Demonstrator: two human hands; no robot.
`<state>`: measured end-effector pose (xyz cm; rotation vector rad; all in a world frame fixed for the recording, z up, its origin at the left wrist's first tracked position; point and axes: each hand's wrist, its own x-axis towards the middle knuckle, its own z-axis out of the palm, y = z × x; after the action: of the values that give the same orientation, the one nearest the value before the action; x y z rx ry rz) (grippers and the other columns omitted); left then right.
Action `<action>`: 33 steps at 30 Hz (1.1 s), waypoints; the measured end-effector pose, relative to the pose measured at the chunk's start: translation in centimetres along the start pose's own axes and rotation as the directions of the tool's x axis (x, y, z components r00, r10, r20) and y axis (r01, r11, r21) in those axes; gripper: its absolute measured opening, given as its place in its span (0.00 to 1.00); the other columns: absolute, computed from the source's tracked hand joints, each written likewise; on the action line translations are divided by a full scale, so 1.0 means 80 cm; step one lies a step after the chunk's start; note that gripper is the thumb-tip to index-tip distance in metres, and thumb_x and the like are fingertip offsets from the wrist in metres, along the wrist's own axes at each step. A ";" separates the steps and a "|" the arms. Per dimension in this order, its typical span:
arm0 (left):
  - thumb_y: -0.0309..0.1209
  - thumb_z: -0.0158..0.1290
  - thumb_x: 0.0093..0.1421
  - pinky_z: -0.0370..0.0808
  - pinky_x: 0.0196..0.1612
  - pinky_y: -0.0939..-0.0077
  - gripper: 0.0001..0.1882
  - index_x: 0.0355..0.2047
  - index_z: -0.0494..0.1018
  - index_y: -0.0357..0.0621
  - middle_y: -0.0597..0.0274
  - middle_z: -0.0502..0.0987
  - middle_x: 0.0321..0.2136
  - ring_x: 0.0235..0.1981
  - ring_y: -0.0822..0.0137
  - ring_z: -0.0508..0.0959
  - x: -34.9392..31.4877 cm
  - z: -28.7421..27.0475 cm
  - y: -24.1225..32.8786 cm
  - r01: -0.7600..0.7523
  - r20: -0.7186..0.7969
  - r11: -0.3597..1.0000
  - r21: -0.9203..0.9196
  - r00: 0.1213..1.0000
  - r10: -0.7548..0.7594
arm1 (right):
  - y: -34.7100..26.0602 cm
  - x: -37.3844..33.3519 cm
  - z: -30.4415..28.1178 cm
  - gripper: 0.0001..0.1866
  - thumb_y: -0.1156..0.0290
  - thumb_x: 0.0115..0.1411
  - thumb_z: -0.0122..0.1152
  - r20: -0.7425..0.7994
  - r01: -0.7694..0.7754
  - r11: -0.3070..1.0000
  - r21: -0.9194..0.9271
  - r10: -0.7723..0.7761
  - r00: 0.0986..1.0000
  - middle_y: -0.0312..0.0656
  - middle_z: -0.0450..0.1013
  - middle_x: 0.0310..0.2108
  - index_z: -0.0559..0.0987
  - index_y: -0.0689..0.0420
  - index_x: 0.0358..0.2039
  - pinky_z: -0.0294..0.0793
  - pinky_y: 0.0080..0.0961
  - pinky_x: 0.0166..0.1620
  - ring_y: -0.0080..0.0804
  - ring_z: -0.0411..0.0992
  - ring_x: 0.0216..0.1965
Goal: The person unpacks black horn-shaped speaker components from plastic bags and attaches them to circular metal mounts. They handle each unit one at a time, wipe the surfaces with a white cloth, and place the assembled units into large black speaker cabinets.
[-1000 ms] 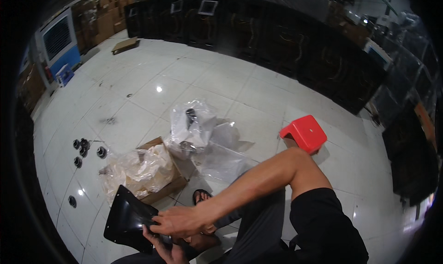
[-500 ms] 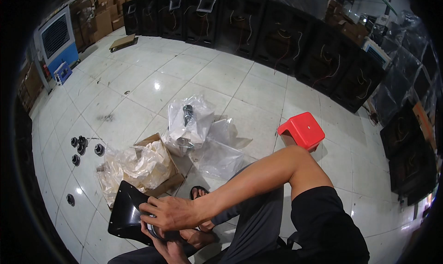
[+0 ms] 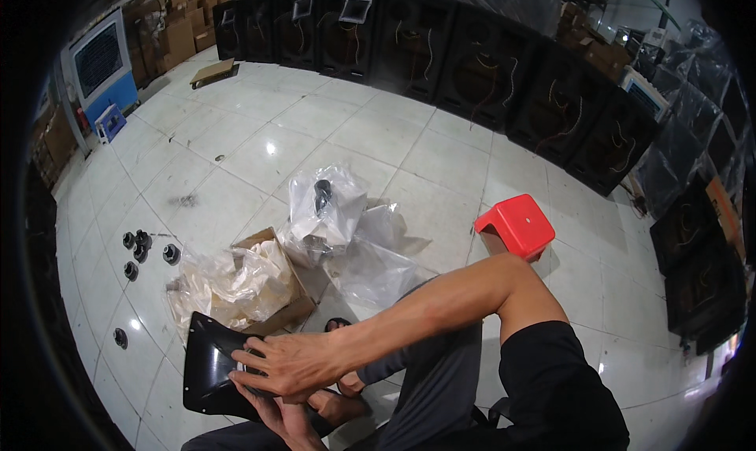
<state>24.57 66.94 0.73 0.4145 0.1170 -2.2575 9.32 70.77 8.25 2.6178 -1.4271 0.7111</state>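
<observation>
A glossy black flared speaker horn (image 3: 213,368) lies tilted over my lap, its wide mouth with screw holes facing left. My right hand (image 3: 295,364) reaches across from the right, fingers curled over the horn's narrow end. Beneath it, my left hand (image 3: 287,421) grips the same end from below, partly covered by the right hand. A dark round part shows at that end between my fingers, mostly hidden. Just beyond the horn is an open cardboard box (image 3: 293,313) stuffed with crumpled clear plastic (image 3: 236,282).
Several small black round parts (image 3: 142,246) lie on the tiles at left. A plastic-covered white bundle (image 3: 327,207) with a dark object on top stands ahead. Right of it is a red stool (image 3: 520,222). Black speaker cabinets (image 3: 409,41) with loose wires line the back.
My right hand has turned and shifted slightly left over the horn's narrow end, covering more of the round part. The horn has tilted a little. My left hand stays beneath.
</observation>
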 end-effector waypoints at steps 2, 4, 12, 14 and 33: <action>0.42 0.43 0.69 0.66 0.58 0.69 0.22 0.61 0.61 0.52 0.66 0.63 0.59 0.57 0.67 0.66 0.005 -0.011 0.005 0.100 0.144 0.989 -0.111 0.986 -0.084 | 0.009 -0.005 -0.001 0.32 0.59 0.51 0.60 -0.071 0.144 0.977 -0.159 -0.157 0.985 0.62 0.64 0.53 0.69 0.66 0.54 0.73 0.42 0.46 0.57 0.68 0.49; 0.42 0.42 0.70 0.65 0.59 0.69 0.22 0.62 0.60 0.53 0.65 0.63 0.59 0.58 0.68 0.65 0.002 -0.007 0.008 0.142 0.168 0.982 -0.124 0.979 -0.120 | 0.017 0.000 -0.010 0.30 0.58 0.54 0.57 -0.075 0.275 0.924 -0.266 -0.305 0.949 0.58 0.64 0.55 0.70 0.63 0.53 0.70 0.43 0.51 0.57 0.67 0.51; 0.41 0.54 0.62 0.73 0.53 0.69 0.23 0.54 0.66 0.45 0.59 0.72 0.49 0.51 0.64 0.73 -0.006 -0.014 0.009 0.223 0.132 0.975 0.008 0.966 -0.222 | 0.025 0.006 -0.035 0.33 0.52 0.49 0.60 0.107 0.370 0.922 -0.114 -0.359 0.927 0.50 0.61 0.58 0.71 0.54 0.55 0.70 0.43 0.56 0.51 0.65 0.55; 0.44 0.56 0.60 0.76 0.50 0.69 0.22 0.49 0.70 0.46 0.60 0.75 0.45 0.47 0.63 0.76 -0.017 0.028 0.001 0.256 -0.028 0.966 0.027 0.967 -0.255 | 0.018 0.009 -0.053 0.31 0.57 0.51 0.62 0.152 0.304 0.946 -0.113 -0.286 0.946 0.52 0.64 0.55 0.71 0.57 0.54 0.72 0.40 0.54 0.51 0.68 0.51; 0.59 0.41 0.65 0.71 0.55 0.67 0.36 0.62 0.61 0.47 0.57 0.73 0.51 0.53 0.65 0.73 -0.016 0.026 0.002 0.126 0.099 0.982 0.143 0.985 -0.141 | 0.007 0.025 -0.049 0.56 0.63 0.42 0.77 0.239 -0.339 0.890 0.305 0.273 0.932 0.64 0.66 0.48 0.49 0.69 0.62 0.76 0.37 0.42 0.54 0.73 0.43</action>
<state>24.92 67.29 3.15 0.3637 -0.0685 -2.4239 8.34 70.00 12.49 2.8069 -1.9719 0.8252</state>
